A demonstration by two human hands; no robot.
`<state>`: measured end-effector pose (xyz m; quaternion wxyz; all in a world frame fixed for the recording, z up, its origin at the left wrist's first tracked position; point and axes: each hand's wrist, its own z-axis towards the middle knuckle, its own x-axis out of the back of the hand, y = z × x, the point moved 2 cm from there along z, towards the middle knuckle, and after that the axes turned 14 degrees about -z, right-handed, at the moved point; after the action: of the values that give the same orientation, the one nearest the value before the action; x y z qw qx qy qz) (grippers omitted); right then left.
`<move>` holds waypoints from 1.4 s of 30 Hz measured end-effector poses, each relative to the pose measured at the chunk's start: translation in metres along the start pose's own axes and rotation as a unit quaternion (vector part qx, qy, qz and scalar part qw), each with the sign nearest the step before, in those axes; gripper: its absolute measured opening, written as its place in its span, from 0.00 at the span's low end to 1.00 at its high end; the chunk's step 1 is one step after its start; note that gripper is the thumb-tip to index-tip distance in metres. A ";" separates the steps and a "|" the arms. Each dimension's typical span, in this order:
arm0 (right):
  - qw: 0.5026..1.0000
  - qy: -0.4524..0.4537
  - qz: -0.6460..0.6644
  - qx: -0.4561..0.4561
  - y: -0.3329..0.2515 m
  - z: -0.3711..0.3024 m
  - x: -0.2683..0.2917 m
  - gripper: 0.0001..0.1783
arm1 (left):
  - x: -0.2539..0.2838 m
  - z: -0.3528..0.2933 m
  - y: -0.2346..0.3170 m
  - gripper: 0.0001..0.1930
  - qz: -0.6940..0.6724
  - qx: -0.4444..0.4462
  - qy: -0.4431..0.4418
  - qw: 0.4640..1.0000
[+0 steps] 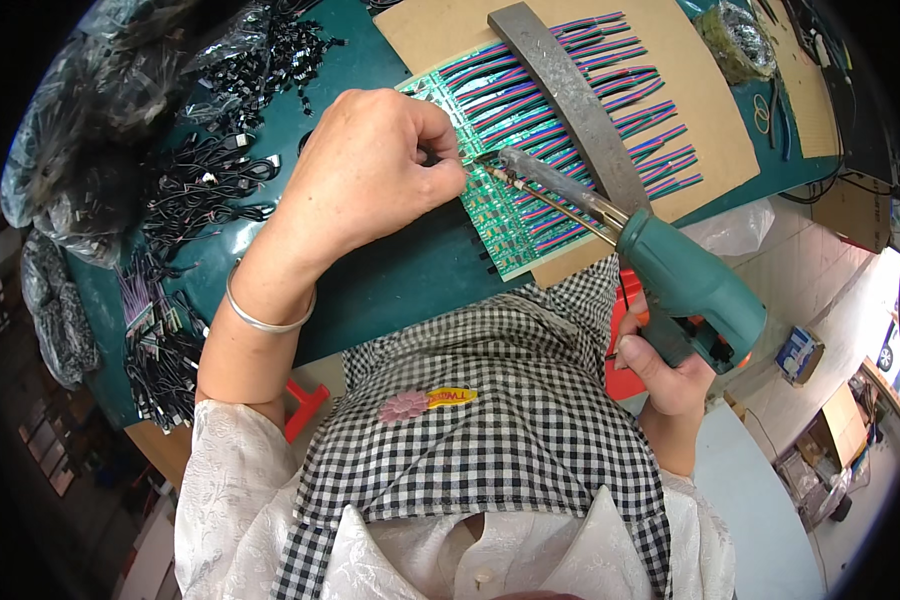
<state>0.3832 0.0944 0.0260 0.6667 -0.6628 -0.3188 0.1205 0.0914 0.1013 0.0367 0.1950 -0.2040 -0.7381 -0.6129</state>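
My right hand [665,365] is wrapped round the handle of a green soldering gun [685,280], below the table's front edge. The gun's metal tip reaches up and left to a green circuit board panel [500,225]. My left hand [375,165] is pinched closed at the panel's left side, just beside the tip. Something small and dark shows between its fingers; what it is I cannot make out. Rows of multicoloured wires [530,110] run rightward from the panel. A grey metal bar [570,100] lies across these wires.
Under the panel lies brown cardboard [710,110] on the green table mat [370,310]. Bundles of black cables [205,190] and stuffed plastic bags [90,130] fill the left side. At the far right sit a solder wire roll [738,45] and pliers [782,120].
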 end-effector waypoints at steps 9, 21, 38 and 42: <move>0.999 0.024 0.015 -0.022 0.003 -0.002 0.003 0.28 | -0.002 0.000 0.001 0.05 0.021 -0.024 0.022 0.999; 0.992 0.099 0.074 -0.009 -0.006 0.002 0.000 0.31 | -0.002 -0.003 0.007 0.05 0.048 0.007 0.028 0.998; 0.996 0.070 0.060 -0.006 -0.004 -0.002 0.006 0.30 | -0.020 -0.024 -0.004 0.05 -0.038 -0.009 0.154 0.987; 0.999 0.036 0.018 -0.019 -0.005 -0.005 0.007 0.30 | -0.023 -0.024 -0.003 0.05 -0.014 0.004 0.151 0.988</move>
<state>0.3901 0.0938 0.0333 0.6628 -0.6847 -0.2850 0.1030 0.1100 0.0756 0.0265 0.2971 -0.0980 -0.7055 -0.6360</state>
